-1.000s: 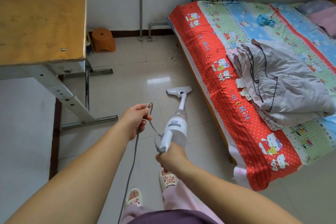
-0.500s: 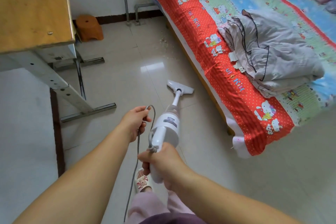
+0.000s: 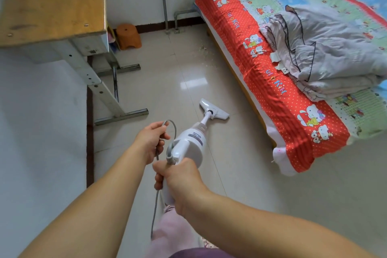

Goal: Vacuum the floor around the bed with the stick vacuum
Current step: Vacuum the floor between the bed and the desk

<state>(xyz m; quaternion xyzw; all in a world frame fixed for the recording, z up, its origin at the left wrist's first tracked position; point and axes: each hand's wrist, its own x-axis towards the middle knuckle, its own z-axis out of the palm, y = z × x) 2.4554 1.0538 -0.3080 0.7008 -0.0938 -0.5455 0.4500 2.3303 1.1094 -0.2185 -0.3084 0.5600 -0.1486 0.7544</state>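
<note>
Both hands grip: right hand holds the vacuum handle, left hand pinches its cord, nozzle near the bed.

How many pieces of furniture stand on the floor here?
3: a wooden desk at upper left, an orange stool by the far wall, and the bed at right. Others may lie outside the view.

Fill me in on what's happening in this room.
A person is vacuuming beside the bed. The right hand grips the handle of a white stick vacuum, whose floor head sits on the tiles near the bed. The left hand holds a loop of the grey power cord. Crumbs remain near the wall.
</note>
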